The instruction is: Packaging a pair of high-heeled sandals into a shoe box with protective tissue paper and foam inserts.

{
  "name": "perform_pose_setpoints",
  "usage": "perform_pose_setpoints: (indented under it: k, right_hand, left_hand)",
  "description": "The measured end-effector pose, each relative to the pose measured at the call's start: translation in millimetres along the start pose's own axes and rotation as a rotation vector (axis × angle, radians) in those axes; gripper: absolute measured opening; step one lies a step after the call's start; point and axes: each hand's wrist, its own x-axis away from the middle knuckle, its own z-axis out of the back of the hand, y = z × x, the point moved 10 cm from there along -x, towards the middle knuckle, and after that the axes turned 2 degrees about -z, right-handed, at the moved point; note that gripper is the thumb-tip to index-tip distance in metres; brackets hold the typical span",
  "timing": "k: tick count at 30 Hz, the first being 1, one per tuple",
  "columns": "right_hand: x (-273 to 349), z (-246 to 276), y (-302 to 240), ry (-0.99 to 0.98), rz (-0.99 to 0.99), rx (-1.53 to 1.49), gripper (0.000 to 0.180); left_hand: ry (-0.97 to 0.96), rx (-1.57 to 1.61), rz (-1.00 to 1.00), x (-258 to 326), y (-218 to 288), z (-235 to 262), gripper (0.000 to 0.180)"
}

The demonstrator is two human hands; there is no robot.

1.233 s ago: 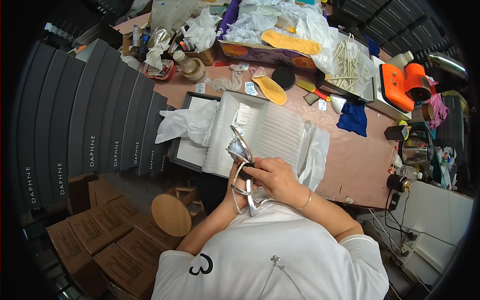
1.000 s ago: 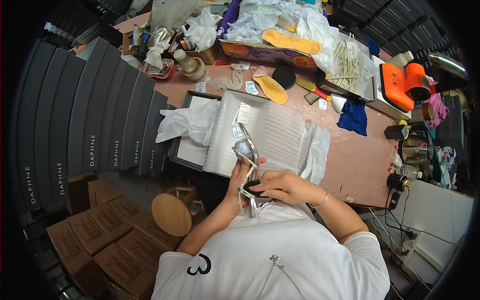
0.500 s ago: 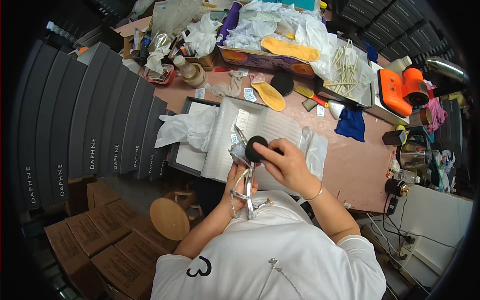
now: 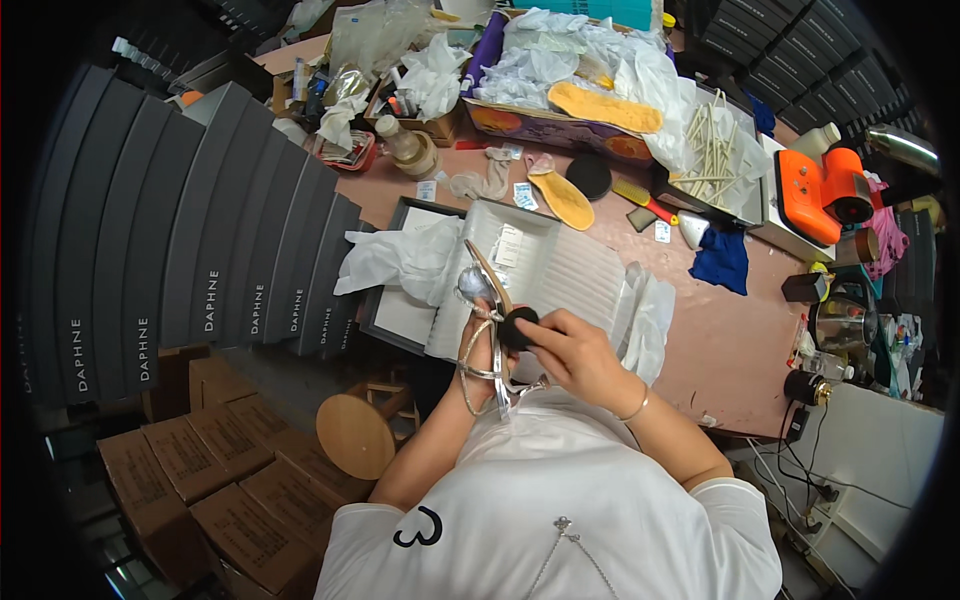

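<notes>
My left hand (image 4: 478, 352) holds a silver strappy high-heeled sandal (image 4: 486, 325) upright in front of my chest, toe end pointing away. My right hand (image 4: 572, 355) grips a small round black pad (image 4: 518, 328) and presses it against the sandal's sole near the middle. Behind the sandal lies an open white shoe box (image 4: 585, 275) lined with white tissue paper (image 4: 405, 258).
The brown table (image 4: 735, 345) carries a tan insole (image 4: 563, 200), a black round pad (image 4: 588, 175), a blue cloth (image 4: 722, 258), an orange tool (image 4: 812, 195) and a cardboard tray of paper (image 4: 560, 125). Stacked dark shoe boxes (image 4: 180, 260) stand left; a wooden stool (image 4: 352, 437) and cartons (image 4: 210, 500) are below.
My right hand has slid the black pad from the heel end up to the middle of the sandal. The left hand has kept the sandal roughly in place.
</notes>
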Motion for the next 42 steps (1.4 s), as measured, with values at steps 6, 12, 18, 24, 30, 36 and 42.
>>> perform_pose_setpoints:
  k: [6,12,18,24,30,36,42]
  right_hand:
    - [2,42,-12,0.093,-0.093,-0.129,0.040]
    - [-7,-17,-74,-0.030,0.125,0.038,0.047]
    - [16,-57,-72,-0.081,0.256,0.131,0.049]
    - [11,-21,-67,0.036,0.214,-0.053,0.061]
    - [20,-74,-23,-0.104,0.184,0.051,0.057]
    - [-22,-51,-19,0.000,-0.188,-0.616,0.033]
    - [-14,-22,14,0.148,-0.329,-0.724,0.019]
  left_hand:
    - [-0.152,0.013,-0.260,-2,72,-4,0.074]
    - [-0.091,0.035,-0.319,-3,85,3,0.069]
    - [-0.112,0.385,-0.162,-16,74,32,0.052]
    - [-0.357,0.641,-0.105,-14,95,20,0.048]
    - [-0.643,0.843,-0.059,6,119,-17,0.044]
    - [-0.474,0.375,-0.346,1,128,-24,0.048]
    - [-0.345,0.296,-0.169,3,93,7,0.064]
